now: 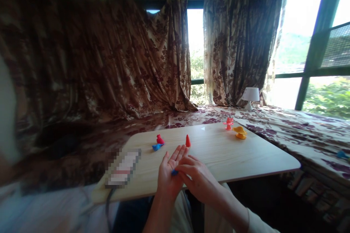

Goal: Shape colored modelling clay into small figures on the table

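Note:
My left hand (171,171) is held palm up over the near edge of the table, its fingers stretched out. A small blue piece (174,172) lies against that palm. Fingers of my right hand (195,176) reach across from the right and pinch the blue piece at its edge. Most of the piece is hidden, so its shape cannot be made out. Just beyond my left fingertips a small red cone (187,141) stands upright on the light wooden table (218,160).
Left of the cone sit a red rounded piece (160,139) and a blue pointed piece (156,147). Pink (228,124) and yellow (240,132) shapes stand at the far right. A blurred-out device (124,169) with a cable lies left. Behind stands a white lamp (251,96).

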A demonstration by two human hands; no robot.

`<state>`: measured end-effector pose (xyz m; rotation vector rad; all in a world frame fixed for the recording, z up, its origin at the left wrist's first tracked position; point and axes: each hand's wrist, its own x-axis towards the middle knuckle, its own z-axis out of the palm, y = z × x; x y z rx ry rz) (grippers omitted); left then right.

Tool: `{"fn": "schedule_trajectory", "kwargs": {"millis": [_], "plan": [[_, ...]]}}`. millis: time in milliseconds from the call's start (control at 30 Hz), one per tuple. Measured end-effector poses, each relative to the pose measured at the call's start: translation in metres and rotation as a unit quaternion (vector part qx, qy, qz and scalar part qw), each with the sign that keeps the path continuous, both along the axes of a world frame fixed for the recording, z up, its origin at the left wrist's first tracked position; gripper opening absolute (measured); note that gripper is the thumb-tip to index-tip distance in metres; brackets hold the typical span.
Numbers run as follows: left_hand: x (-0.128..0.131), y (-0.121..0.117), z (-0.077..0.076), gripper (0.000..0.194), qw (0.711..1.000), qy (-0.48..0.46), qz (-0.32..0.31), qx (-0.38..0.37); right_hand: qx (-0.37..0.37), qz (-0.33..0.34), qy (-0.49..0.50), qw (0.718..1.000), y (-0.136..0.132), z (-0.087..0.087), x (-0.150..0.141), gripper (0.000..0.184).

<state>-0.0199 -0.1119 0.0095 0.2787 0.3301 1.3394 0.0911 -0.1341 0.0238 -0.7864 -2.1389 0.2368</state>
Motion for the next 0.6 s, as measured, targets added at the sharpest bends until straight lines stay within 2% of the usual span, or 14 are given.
{"fn": "schedule_trajectory", "kwargs": {"millis": [67, 167, 233, 267, 367, 467, 600], "plan": [[0.002, 0.002, -0.006, 0.049, 1.0, 0.004, -0.004, 0.001, 0.002, -0.004, -0.009, 1.0, -0.001, 0.003, -0.003, 0.019], [0.009, 0.001, -0.013, 0.048, 0.999, 0.01, -0.036, 0.014, 0.001, -0.057, 0.007, 0.998, 0.006, 0.003, -0.013, 0.02], [0.008, -0.003, -0.014, 0.05, 0.998, 0.012, -0.048, 0.036, 0.004, -0.082, 0.021, 0.996, 0.01, 0.0, -0.019, 0.015], [0.006, -0.004, -0.013, 0.051, 0.998, 0.012, -0.048, 0.049, 0.008, -0.083, 0.024, 0.996, 0.009, -0.002, -0.021, 0.02], [-0.003, -0.006, -0.009, 0.054, 0.996, 0.019, -0.012, 0.088, 0.03, -0.023, 0.005, 0.999, -0.004, -0.008, -0.026, 0.042], [-0.001, -0.005, -0.009, 0.056, 0.99, 0.054, 0.041, 0.121, 0.039, 0.035, -0.031, 0.998, -0.018, -0.008, -0.035, 0.049], [0.014, -0.008, -0.013, 0.058, 0.989, 0.077, 0.044, 0.119, 0.006, -0.052, -0.047, 0.997, -0.007, 0.001, -0.04, 0.047]]}}
